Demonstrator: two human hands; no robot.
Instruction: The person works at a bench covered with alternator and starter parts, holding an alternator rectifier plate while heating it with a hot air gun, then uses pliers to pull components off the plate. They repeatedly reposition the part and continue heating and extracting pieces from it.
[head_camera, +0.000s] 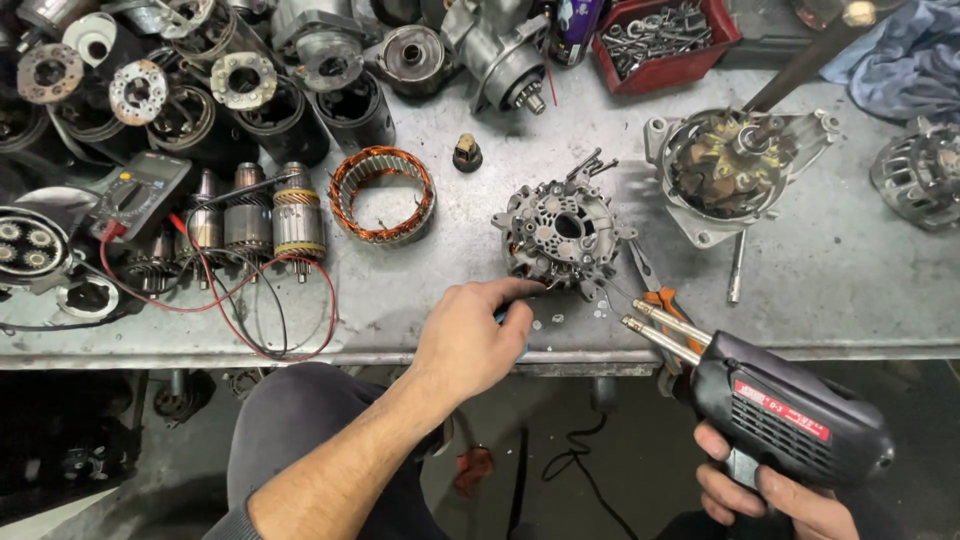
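Grey metal counter carries an alternator rectifier housing; the left hand, fingers loosely curled, touches its near edge. Just right of it, the right hand grips a black soldering gun, tip not yet touching: soldering appears unstarted.

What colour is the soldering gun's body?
Black, with a red label, on the soldering gun held by the right hand; head view.

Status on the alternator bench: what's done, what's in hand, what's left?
Done: copper-wound stator ring lies apart from the grey cast rectifier plate. In hand: left hand touches the plate's near edge; right hand grips the black soldering gun, tip off the plate. Left: open silver alternator housing sits unassembled.
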